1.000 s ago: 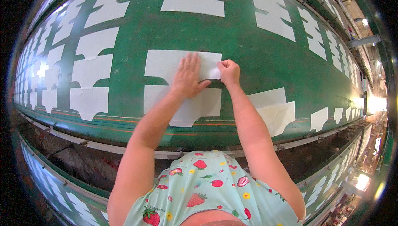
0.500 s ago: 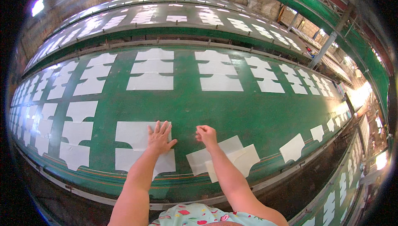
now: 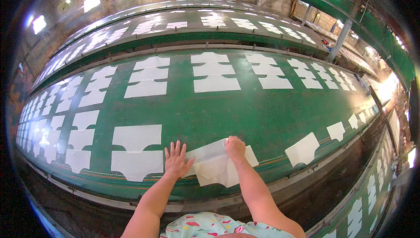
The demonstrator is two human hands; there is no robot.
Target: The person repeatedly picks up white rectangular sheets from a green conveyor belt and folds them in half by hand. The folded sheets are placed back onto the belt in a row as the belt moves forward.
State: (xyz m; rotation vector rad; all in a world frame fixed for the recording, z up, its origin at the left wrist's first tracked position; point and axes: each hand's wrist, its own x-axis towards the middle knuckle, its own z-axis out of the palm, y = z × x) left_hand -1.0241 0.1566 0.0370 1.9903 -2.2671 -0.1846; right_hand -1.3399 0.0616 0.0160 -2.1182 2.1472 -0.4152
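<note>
Where the table [image 3: 271, 118] neared its front edge, a cream sheet [image 3: 212, 177] and a white sheet [image 3: 205, 152] lay overlapped; which was uppermost could not be told. The left hand [image 3: 176, 163], fingers spread wide and grasping nothing, was at the white sheet's left edge; contact was unclear. The right hand [image 3: 236, 148] had its fingers closed on that sheet's far right corner. Caution: cling between layers could have dragged the cream sheet along, even over the table's front edge. Pull from one corner could have creased or skewed the material. Leftward overreach could have disturbed the paired pieces [image 3: 136, 135]. Rows [image 3: 215, 83] along the table's far edge appeared less exposed.
</note>
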